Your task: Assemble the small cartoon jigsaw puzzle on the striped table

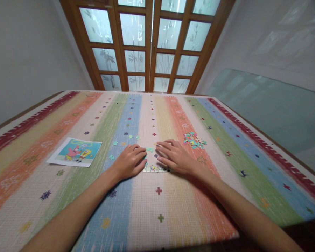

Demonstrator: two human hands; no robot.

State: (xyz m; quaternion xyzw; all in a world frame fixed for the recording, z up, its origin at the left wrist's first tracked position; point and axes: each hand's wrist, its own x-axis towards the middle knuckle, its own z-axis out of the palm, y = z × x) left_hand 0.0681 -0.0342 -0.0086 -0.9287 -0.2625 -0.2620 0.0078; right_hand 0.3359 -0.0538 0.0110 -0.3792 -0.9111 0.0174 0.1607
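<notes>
A partly joined jigsaw puzzle point(155, 168) lies flat on the table between my hands, with its joined strip along the near side. My left hand point(131, 161) lies at its left edge, fingers stretched out and touching the pieces there; the hand hides part of that side. Teal puzzle pieces point(149, 149) show just beyond those fingertips. My right hand point(176, 157) rests at the right edge, its fingers extended and apart, covering the strip's right end. Neither hand has a visible grip on a piece.
A printed cartoon picture point(77, 152) lies to the left. Right of my right hand is a pile of loose puzzle pieces point(194, 140). Several single teal pieces point(114, 143) are scattered beyond my left hand. A striped tablecloth point(157, 210) covers the table.
</notes>
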